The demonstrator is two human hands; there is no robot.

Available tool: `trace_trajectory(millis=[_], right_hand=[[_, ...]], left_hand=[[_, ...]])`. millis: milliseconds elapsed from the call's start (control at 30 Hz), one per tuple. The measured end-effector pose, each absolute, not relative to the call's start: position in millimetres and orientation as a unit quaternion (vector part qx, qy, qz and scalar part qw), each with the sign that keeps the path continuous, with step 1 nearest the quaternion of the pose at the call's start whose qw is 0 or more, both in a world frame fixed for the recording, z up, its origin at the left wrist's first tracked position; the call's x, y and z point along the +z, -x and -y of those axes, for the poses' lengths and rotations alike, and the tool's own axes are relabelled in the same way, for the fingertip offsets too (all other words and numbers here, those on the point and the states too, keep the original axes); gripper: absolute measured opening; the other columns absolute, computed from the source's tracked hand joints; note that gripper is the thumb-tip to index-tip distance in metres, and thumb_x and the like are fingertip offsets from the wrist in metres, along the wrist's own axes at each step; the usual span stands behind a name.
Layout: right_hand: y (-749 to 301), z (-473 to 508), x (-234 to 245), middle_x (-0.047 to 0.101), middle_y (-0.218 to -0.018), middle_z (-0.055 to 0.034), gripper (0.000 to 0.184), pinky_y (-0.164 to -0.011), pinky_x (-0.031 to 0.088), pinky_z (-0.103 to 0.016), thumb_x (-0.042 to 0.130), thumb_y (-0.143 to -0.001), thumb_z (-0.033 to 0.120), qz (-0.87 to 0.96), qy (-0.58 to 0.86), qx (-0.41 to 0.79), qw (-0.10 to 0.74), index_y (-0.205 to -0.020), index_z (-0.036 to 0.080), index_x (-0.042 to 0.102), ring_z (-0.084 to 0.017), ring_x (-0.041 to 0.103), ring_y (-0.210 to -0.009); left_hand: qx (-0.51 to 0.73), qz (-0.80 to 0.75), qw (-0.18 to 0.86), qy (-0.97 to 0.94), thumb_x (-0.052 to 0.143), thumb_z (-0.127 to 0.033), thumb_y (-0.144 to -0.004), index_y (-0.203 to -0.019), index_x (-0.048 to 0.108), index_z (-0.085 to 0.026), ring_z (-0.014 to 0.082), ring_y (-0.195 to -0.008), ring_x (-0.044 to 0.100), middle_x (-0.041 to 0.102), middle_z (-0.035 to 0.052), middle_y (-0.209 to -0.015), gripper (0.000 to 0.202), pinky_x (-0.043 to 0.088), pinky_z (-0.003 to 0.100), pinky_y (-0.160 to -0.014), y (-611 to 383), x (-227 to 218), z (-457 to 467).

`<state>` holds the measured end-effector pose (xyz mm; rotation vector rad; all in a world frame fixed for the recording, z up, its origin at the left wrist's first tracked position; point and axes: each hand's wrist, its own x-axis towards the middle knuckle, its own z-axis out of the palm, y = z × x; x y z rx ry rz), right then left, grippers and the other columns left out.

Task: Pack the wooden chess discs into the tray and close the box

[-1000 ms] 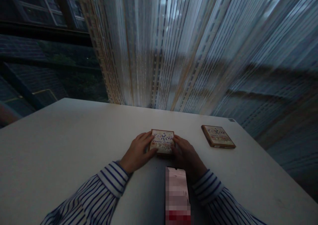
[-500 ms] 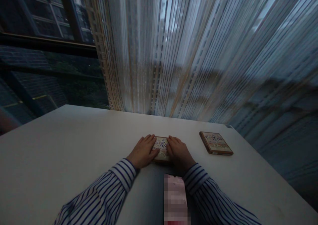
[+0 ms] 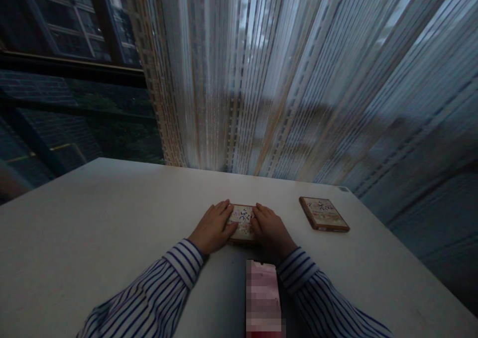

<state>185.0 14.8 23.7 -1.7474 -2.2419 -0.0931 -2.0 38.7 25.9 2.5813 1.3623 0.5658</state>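
A flat square box [image 3: 242,221] with a printed cream lid and brown edges lies on the white table [image 3: 93,228] in front of me. My left hand [image 3: 212,227] rests on its left part, fingers stretched flat over the lid. From the other side my right hand [image 3: 269,228] covers the right part of the box, fingers also laid flat. Only the middle strip of the lid shows between them. Both sleeves are white with dark stripes.
A second, similar flat box [image 3: 323,214] lies to the right near the table's far corner. A striped sheer curtain [image 3: 298,79] hangs just behind the table, with a dark window [image 3: 67,54] at the left. A blurred pinkish object [image 3: 263,298] hangs below my view.
Both hands have slid inward from the box's sides onto its lid, covering most of it. The view has shifted slightly; the second box has not moved.
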Motion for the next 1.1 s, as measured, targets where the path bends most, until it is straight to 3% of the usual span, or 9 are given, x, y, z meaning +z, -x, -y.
trace_trajectory(millis=[267, 533, 800, 1100], right_hand=[[-189, 1, 27, 0.052, -0.124, -0.014, 0.037, -0.086, 0.043, -0.035, 0.035, -0.087, 0.026, 0.766, 0.627, -0.024, 0.139, -0.117, 0.012, 0.053, -0.023, 0.049, -0.111], [-186, 9, 30, 0.068, -0.086, -0.0053, 0.029, -0.066, 0.042, -0.026, 0.035, -0.087, 0.025, 0.725, 0.665, 0.03, 0.178, -0.101, 0.02, 0.06, -0.018, 0.06, -0.077], [-187, 8, 24, 0.067, -0.086, -0.0048, 0.026, -0.067, 0.04, -0.026, 0.035, -0.088, 0.026, 0.741, 0.651, 0.015, 0.161, -0.091, 0.019, 0.061, -0.018, 0.058, -0.078], [-188, 7, 28, 0.066, -0.091, -0.0058, 0.03, -0.071, 0.037, -0.025, 0.034, -0.089, 0.029, 0.733, 0.661, 0.053, 0.151, -0.098, 0.018, 0.06, -0.017, 0.056, -0.084]], left_hand=[[0.208, -0.477, 0.067, -0.852, 0.037, -0.033, -0.086, -0.116, 0.051, -0.011, 0.0244, -0.112, 0.049, 0.054, 0.0153, -0.122, 0.04, 0.036, 0.039, -0.097, 7, 29, -27], [0.242, -0.521, 0.107, -0.812, 0.031, -0.029, -0.088, -0.11, 0.055, -0.016, 0.0224, -0.096, 0.059, 0.065, 0.0107, -0.104, 0.035, 0.044, 0.036, -0.084, 5, 25, -24], [0.259, -0.526, 0.159, -0.794, 0.032, -0.027, -0.087, -0.112, 0.055, -0.014, 0.0215, -0.099, 0.058, 0.064, 0.0114, -0.108, 0.037, 0.043, 0.035, -0.087, 3, 23, -28], [0.319, -0.493, 0.323, -0.742, 0.033, -0.027, -0.085, -0.109, 0.058, -0.015, 0.0205, -0.094, 0.06, 0.066, 0.009, -0.103, 0.037, 0.044, 0.03, -0.082, 2, 30, -31]])
